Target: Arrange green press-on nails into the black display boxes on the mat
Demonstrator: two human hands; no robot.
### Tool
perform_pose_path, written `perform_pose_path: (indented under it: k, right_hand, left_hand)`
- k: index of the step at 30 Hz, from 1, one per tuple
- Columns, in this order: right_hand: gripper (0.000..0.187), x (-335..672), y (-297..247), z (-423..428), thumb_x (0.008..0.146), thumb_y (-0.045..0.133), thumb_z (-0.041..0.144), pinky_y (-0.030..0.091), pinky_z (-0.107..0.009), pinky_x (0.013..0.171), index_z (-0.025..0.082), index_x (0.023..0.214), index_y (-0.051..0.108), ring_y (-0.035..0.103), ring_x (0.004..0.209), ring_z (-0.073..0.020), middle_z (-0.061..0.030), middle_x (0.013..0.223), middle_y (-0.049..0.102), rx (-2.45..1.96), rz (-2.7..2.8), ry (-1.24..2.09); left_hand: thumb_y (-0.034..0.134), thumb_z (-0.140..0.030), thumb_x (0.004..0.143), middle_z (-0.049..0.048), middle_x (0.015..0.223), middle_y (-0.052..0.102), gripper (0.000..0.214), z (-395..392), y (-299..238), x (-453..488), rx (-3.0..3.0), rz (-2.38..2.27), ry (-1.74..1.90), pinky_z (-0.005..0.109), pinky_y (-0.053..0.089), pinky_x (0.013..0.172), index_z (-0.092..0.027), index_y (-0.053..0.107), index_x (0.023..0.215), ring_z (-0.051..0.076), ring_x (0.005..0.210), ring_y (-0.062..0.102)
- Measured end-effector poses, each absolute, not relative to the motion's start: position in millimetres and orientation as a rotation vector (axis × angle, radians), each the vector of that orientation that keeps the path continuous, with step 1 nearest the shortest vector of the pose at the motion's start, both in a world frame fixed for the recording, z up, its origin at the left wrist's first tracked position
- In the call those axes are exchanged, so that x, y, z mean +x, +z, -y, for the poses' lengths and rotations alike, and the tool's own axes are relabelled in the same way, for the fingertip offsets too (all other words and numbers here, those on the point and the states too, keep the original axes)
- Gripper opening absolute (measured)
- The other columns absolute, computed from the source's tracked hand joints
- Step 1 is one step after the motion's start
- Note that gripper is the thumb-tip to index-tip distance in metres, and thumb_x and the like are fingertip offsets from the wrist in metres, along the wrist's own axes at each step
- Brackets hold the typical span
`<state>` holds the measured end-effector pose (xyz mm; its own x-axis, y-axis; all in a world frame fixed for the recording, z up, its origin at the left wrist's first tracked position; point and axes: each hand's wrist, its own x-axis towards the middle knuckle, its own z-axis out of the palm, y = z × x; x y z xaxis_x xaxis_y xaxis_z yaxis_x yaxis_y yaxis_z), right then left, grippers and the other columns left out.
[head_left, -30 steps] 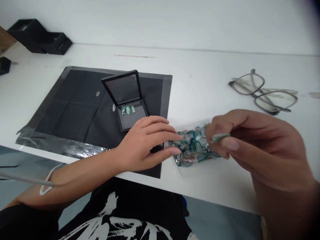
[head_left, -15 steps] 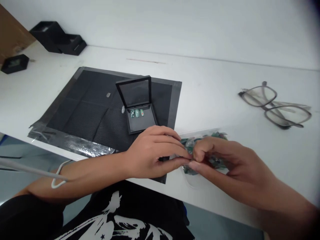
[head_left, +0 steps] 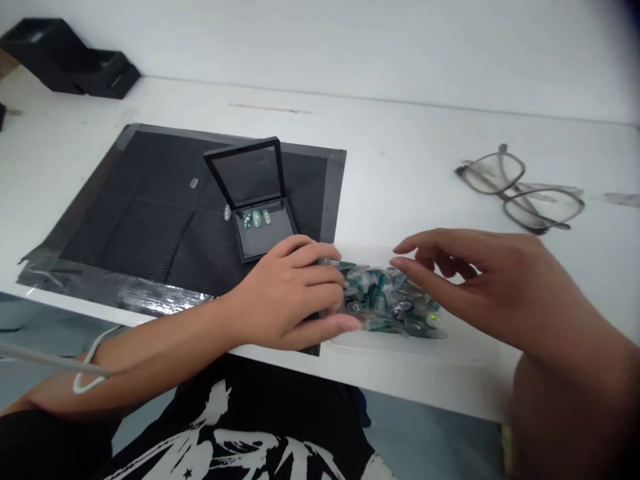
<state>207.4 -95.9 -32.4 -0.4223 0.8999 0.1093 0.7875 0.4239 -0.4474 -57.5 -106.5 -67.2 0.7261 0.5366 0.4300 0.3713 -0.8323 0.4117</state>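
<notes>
In the head view, a clear shallow tray holds a heap of green and clear false nails. My left hand rests at the tray's left edge, its fingers loosely bent and its thumb stretched apart; I cannot see anything in it. My right hand hovers over the tray's right side, thumb and forefinger apart with nothing visible between them. Left of the tray stands a small black case with its lid raised. Three green false nails lie in a row inside it.
A black ribbed mat lies under the case, with two small pale pieces on it, one a greyish chip. Eyeglasses lie at the right. Black boxes stand at the back left. A white cable crosses my left forearm.
My hands have come apart from their shared pinch over the tray. The right has moved right and opened, the left slightly left. The whole view has shifted, so things appear further left.
</notes>
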Motion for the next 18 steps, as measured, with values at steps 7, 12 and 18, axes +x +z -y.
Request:
perform_pose_path:
  k: [7,12,18]
  right_hand:
    - [0.025,212.5,-31.5,101.2,0.093,0.06,0.047,0.032,-0.03,0.047,0.027,0.09,0.075,0.047,0.045,-0.0126,0.0027,0.052,0.056,-1.353,2.509,0.323]
    - [0.022,206.2,-36.6,103.2,0.095,0.059,0.04,0.035,-0.029,0.049,0.029,0.099,0.077,0.057,0.052,-0.0145,0.0005,0.064,0.068,-1.27,2.59,0.377]
    - [0.021,195.3,-47.5,99.6,0.096,0.055,0.03,0.04,-0.029,0.055,0.034,0.103,0.074,0.065,0.065,-0.0149,0.0049,0.083,0.076,-1.207,2.756,0.563]
  left_hand:
    - [0.06,-0.034,0.096,-0.0034,0.087,0.078,0.027,104.3,-66.0,-58.2,2.719,-0.673,0.816,0.038,0.042,0.098,-0.019,0.072,0.079,0.025,0.111,0.065]
    - [0.057,-0.034,0.098,-0.0011,0.094,0.078,0.024,105.3,-67.6,-56.5,2.708,-0.667,0.786,0.037,0.045,0.097,-0.018,0.075,0.093,0.023,0.112,0.065]
    - [0.052,-0.036,0.1,-0.0003,0.099,0.077,0.03,107.9,-67.3,-54.4,2.731,-0.635,0.645,0.037,0.044,0.095,-0.02,0.075,0.093,0.024,0.115,0.063]
